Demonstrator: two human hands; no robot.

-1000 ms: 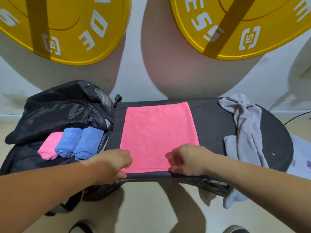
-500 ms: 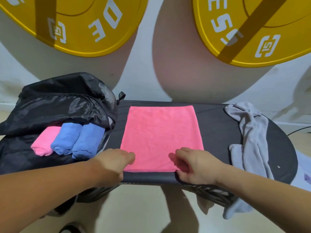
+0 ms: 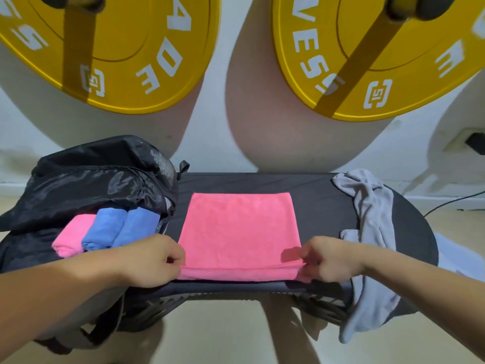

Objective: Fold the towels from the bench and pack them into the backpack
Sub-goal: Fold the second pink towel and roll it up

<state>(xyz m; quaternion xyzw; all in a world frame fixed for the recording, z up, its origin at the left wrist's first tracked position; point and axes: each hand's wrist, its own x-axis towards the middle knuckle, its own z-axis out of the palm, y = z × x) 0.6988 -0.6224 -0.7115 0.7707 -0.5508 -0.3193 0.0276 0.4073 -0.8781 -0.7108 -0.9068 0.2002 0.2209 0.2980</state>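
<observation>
On the counter [image 3: 322, 206], both hands, left [image 3: 154, 261] and right [image 3: 330, 258], pinch the pink towel's [image 3: 240, 227] near corners; soft and light, it should fold easily.

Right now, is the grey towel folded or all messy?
Messy. The grey towel lies crumpled on the bench's right end, twisted, one end hanging over the front edge.

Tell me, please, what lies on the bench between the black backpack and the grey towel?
In the head view, one pink towel lies flat between the backpack and the grey towel; bare bench shows on each side of it.
</observation>
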